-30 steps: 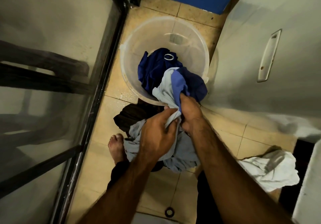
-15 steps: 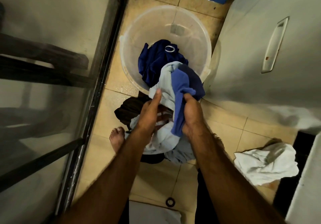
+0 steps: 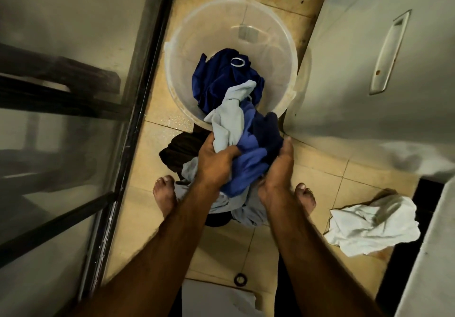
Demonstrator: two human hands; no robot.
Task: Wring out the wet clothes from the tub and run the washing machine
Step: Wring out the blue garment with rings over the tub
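A clear plastic tub (image 3: 177,70) stands on the tiled floor with dark blue wet clothes (image 3: 216,80) heaped in its near side. A grey, blue and navy garment (image 3: 248,132) stretches from the tub's near rim down to my hands. My left hand (image 3: 214,161) grips its grey part, fingers curled into the cloth. On the garment's right side my right hand (image 3: 278,171) holds the blue and navy part. More grey cloth (image 3: 246,211) hangs below my hands, above a dark garment (image 3: 174,152) on the floor.
The white washing machine (image 3: 369,58) with a recessed handle (image 3: 389,53) fills the right side. A glass panel with a dark frame (image 3: 138,110) runs along the left. A white cloth (image 3: 371,228) lies on the floor at right. My bare feet (image 3: 165,196) stand on the tiles.
Both hands have shifted their hold along the garment and gathered more of it. My left hand now clenches the grey part, and my right hand has moved out to the garment's right side.
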